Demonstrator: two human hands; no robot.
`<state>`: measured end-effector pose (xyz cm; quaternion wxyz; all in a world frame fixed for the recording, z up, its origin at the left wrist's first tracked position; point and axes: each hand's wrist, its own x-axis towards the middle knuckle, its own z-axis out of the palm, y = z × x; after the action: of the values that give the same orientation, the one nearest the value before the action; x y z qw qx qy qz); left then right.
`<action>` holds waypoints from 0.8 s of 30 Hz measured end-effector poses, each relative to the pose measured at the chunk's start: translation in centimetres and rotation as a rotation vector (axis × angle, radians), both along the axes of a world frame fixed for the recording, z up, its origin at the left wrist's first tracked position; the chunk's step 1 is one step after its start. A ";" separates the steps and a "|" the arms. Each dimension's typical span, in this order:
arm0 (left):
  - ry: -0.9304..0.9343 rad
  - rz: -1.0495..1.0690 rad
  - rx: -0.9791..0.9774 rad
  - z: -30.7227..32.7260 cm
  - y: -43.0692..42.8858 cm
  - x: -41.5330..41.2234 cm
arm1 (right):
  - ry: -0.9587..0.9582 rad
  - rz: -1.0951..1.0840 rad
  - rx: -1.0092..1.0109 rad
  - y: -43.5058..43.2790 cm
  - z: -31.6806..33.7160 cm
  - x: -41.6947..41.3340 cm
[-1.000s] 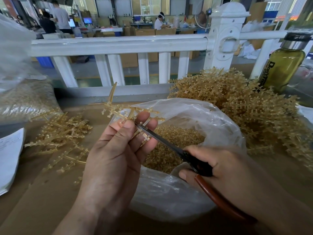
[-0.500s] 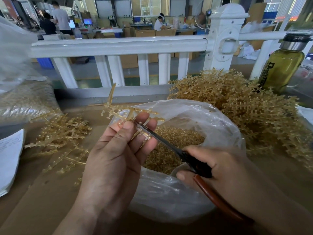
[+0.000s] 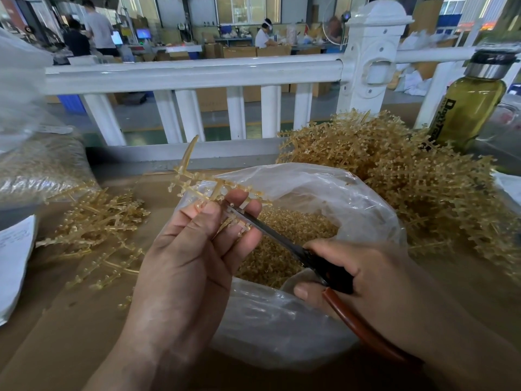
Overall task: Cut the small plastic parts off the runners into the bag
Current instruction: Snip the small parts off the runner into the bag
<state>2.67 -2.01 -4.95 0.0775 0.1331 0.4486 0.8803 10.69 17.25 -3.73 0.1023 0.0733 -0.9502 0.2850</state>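
"Left hand (image 3: 183, 263): what does it hold?"

"Its fingers curl round a runner (image 3: 194, 182), a translucent amber branched stem with small parts at the twig tips, held above the open clear bag (image 3: 296, 320)."

"And the right hand (image 3: 380, 277)?"

"It grips snips (image 3: 277, 237) with a red-brown handle. The dark blades reach the runner at the left fingertips."

"Around them?"

"Amber cut parts (image 3: 307, 230) fill the bag. More runners (image 3: 95, 221) lie to its left, and a big heap (image 3: 423, 179) to its right."
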 end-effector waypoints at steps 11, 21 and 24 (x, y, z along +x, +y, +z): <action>-0.004 0.003 -0.010 -0.1 -0.1 -0.1 | -0.002 -0.014 0.020 -0.1 0.3 0.0; -0.047 0.027 0.032 0.3 0.1 -0.1 | 0.010 -0.006 0.037 -0.3 0.6 0.0; -0.053 0.027 0.040 0.3 0.1 0.0 | 0.012 -0.003 0.048 -0.2 0.5 -0.1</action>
<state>2.64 -1.93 -4.64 0.0750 0.1052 0.4304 0.8933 10.59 17.04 -3.19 0.1067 0.0762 -0.9562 0.2616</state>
